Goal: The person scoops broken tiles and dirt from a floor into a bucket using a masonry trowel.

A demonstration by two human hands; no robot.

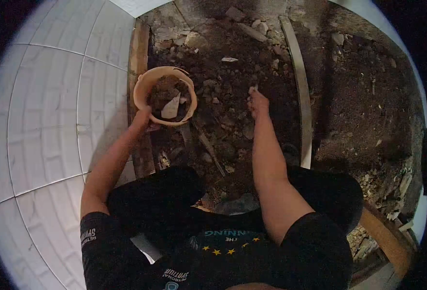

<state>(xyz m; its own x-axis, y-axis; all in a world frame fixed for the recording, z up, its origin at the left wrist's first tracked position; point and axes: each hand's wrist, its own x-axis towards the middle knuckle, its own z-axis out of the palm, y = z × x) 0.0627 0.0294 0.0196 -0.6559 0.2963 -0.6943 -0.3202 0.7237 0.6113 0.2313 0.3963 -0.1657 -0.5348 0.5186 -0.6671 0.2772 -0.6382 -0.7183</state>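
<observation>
My left hand (146,119) grips the near rim of a round, cream-coloured bucket (141,93) with a chipped, ragged edge. Inside the bucket lie dark soil and rubble, with a pale flat shard (170,108) on top. To the right, my right hand (258,104) is low over the dirt, its fingers closed in a pinch. A small light-coloured piece shows at the fingertips, too small to name.
Dark soil with broken rubble (223,96) covers the floor between two wooden beams (298,79). White tiled wall (49,121) rises close on the left. A thin wood strip (211,150) lies before my knees; more soil (363,116) extends right.
</observation>
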